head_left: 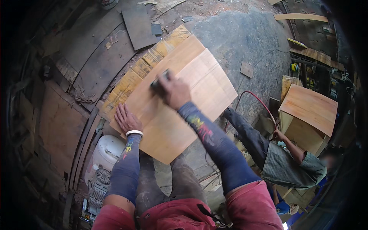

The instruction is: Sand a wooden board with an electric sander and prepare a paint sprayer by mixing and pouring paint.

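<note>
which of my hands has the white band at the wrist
The left hand, resting on the wooden board, has the white band; the right hand, holding a blurred dark object, shows none.

Red short-sleeved shirt (172,214), navy arm sleeves (230,161) with multicoloured splash prints (200,128), white wristband (134,133), dark trousers (186,180), apparently dusty

This looks like a woodworking workshop, rough and dusty. A flat, pale-brown wooden panel (168,140) lies in front of the person, whose right hand (178,93) presses a small dark block (157,88) on its face. To the right stands an open-fronted, box-shaped wooden cabinet (308,109), near a co-worker in a grey-green shirt (293,165) gripping a thin red hose (264,107). A rounded white tank with grey metal machinery (111,149), resembling a compressor, sits at left. Dark flat sheets (140,27) and scraps litter the worn grey floor (230,34).
</note>
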### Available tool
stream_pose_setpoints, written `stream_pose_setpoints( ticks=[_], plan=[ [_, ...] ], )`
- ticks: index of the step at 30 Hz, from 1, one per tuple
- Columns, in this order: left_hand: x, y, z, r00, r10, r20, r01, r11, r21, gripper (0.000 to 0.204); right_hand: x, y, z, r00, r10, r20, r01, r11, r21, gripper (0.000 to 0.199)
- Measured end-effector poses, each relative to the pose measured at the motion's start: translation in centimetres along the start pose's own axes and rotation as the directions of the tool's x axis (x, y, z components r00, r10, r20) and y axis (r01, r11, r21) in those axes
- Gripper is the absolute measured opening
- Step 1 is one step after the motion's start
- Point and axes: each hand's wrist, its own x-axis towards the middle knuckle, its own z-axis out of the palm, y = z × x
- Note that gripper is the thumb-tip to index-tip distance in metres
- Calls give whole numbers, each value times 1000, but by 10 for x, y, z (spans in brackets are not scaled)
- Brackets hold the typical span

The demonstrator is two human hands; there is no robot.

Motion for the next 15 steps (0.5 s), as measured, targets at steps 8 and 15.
stream_pose_setpoints(
  ticks=[8, 15],
  plan=[
    [7, 10, -3, 1000, -7, 17, 7, 1000, 0, 67, 82, 180, -89, 902, 392, -183, -418, 898, -135, 63],
    [5, 6, -7, 1000, -23, 1, 23, 1000, 9, 65, 55, 158, -66, 971, 151, -187, -174, 979, -110, 52]
  ],
)
